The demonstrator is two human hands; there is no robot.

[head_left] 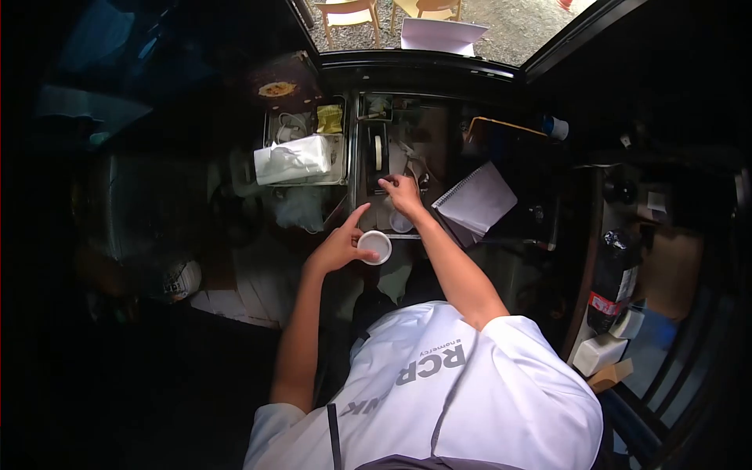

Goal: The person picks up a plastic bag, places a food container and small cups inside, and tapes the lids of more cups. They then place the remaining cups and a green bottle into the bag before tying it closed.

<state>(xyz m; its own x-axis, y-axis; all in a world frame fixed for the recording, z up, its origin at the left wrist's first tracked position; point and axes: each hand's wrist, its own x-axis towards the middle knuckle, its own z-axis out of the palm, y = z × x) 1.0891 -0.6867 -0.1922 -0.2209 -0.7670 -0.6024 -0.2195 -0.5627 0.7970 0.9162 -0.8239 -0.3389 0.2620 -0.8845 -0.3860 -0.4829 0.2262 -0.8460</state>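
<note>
My left hand (338, 249) is closed around a small round white cup (374, 247), with the index finger stretched out past its rim. My right hand (403, 196) is at the near end of a black tape dispenser (378, 157) carrying a pale roll. Its thumb and index finger are pressed together; what they pinch, if anything, is too small to make out. Below the right wrist lies a clear plastic cup or lid (401, 221), partly covered by the forearm.
A tray (343, 160) to the left holds a white plastic packet (292, 160) and a yellow packet (330, 119). A spiral notebook (478, 200) lies at the right. Further right are a dark bottle (612, 274) and white boxes (600, 355). Beyond the window stand chairs (348, 14).
</note>
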